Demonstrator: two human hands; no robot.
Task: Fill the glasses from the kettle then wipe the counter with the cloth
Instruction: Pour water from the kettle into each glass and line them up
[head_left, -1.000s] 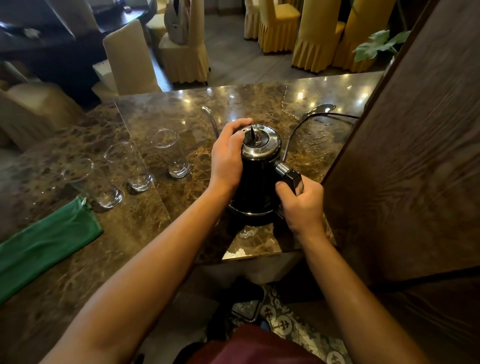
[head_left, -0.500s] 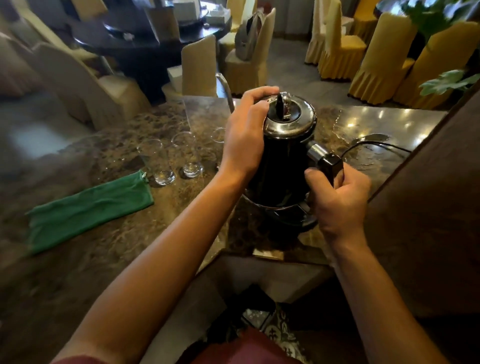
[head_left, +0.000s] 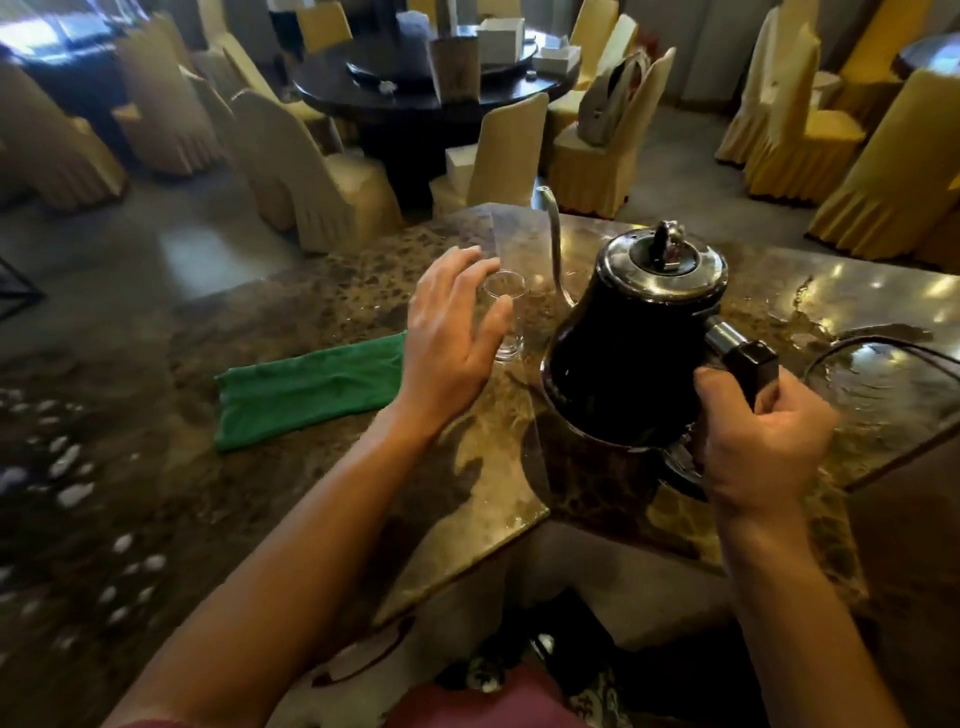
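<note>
A black kettle (head_left: 631, 353) with a steel lid and a thin gooseneck spout (head_left: 555, 239) sits tilted over the brown marble counter (head_left: 467, 499). My right hand (head_left: 753, 436) is closed around its handle. My left hand (head_left: 452, 338) hovers left of the kettle with fingers spread, curved around a clear glass (head_left: 506, 317) without clasping it. Whether the thumb touches the glass is unclear. The other glasses are hidden behind this hand. A green cloth (head_left: 306, 389) lies flat on the counter left of my left hand.
A dark cord (head_left: 883, 345) loops over the wet, shiny counter to the right of the kettle. A dark wooden panel (head_left: 919, 545) rises at the right. Beyond the counter stand covered chairs (head_left: 498, 150) and a round dark table (head_left: 415, 98).
My left hand has come off the kettle lid and moved left to the glass. The right hand keeps the handle, and the kettle now leans to the left.
</note>
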